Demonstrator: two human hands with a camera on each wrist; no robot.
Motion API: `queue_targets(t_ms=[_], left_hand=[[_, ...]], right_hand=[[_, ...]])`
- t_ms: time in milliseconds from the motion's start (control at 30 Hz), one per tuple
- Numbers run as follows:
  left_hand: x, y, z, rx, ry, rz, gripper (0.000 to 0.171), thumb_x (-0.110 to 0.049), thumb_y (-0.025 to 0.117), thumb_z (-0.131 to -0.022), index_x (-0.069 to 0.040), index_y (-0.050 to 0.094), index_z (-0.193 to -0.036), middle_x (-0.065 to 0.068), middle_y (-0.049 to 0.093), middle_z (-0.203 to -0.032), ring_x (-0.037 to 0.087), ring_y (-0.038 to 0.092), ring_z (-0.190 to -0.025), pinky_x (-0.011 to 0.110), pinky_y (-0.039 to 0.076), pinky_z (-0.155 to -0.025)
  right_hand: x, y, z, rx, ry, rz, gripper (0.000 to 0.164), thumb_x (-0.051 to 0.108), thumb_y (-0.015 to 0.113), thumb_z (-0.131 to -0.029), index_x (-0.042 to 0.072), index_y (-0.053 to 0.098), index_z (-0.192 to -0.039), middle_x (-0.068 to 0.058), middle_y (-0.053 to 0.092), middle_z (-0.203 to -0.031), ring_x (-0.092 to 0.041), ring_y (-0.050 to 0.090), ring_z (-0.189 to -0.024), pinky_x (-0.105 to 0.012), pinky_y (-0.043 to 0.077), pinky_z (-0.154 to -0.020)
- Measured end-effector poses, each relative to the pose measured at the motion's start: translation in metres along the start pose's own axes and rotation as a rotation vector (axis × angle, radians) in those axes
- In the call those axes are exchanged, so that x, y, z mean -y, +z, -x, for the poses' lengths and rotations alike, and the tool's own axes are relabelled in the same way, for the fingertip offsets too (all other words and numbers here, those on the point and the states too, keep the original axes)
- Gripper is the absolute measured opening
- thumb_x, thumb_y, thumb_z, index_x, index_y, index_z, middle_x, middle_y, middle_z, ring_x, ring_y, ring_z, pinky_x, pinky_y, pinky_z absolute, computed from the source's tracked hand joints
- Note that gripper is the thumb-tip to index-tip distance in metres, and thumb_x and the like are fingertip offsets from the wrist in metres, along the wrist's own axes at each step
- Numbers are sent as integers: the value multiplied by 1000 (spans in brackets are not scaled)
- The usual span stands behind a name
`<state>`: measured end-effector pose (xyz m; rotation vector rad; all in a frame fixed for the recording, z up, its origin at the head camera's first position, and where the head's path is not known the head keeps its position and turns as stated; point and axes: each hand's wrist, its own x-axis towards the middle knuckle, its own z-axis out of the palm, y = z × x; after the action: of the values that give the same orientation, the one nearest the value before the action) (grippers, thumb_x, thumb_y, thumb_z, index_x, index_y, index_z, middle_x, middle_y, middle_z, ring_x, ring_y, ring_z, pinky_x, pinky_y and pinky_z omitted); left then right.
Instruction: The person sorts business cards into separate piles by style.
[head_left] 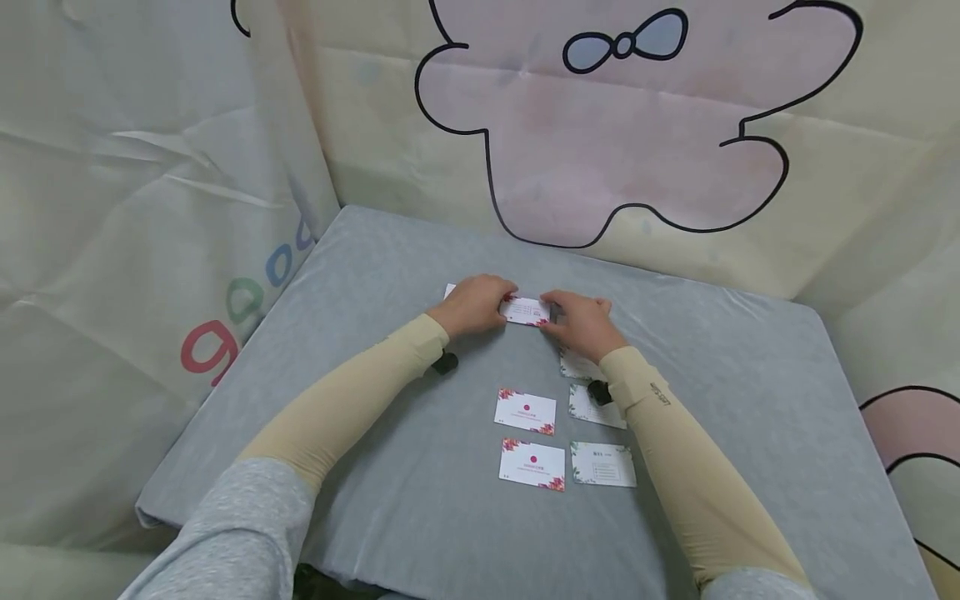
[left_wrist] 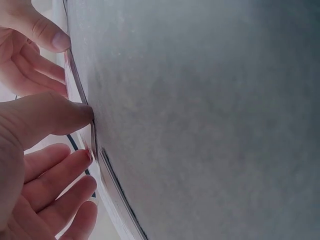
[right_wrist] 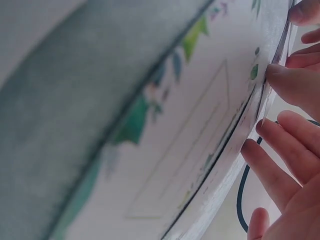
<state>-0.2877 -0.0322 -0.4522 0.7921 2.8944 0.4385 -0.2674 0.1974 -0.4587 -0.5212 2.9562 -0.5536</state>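
Note:
A white business card with red floral corners lies between the two hands, toward the back of the table. My left hand pinches its left end, with the thumb on the near edge and fingers at the far side. At the other end, my right hand holds the card between thumb and fingers; the thumb shows at the near edge. A green-leaf card lies below the right hand, partly covered by the wrist in the head view. Another card's white corner peeks out behind the left hand.
Two red-flowered cards lie in a column nearer the front, beside a column of green-leaf cards. Grey cloth covers the table. Printed fabric hangs behind the table and at its sides.

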Motion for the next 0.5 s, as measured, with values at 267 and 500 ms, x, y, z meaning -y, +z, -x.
queue_targets(t_ms=[267,500], left_hand=[[-3,0,0,35,-40,10,58,-28,73,-90,-15,55,-144,1,64,-134,17,59,-118,38,48,-106],[0,0,-1,35,-59,37,59,-29,73,-89,-15,55,-144,0,64,-133,16,58,-115,39,48,-106]], right_hand=[[-2,2,0,-10,8,17,50,36,74,-91,20,60,-137,-6,63,-139,-28,59,-127,-58,22,-96],[0,3,-3,-8,-4,9,45,34,73,-92,22,63,-134,-4,65,-136,-27,60,-125,-58,21,-93]])
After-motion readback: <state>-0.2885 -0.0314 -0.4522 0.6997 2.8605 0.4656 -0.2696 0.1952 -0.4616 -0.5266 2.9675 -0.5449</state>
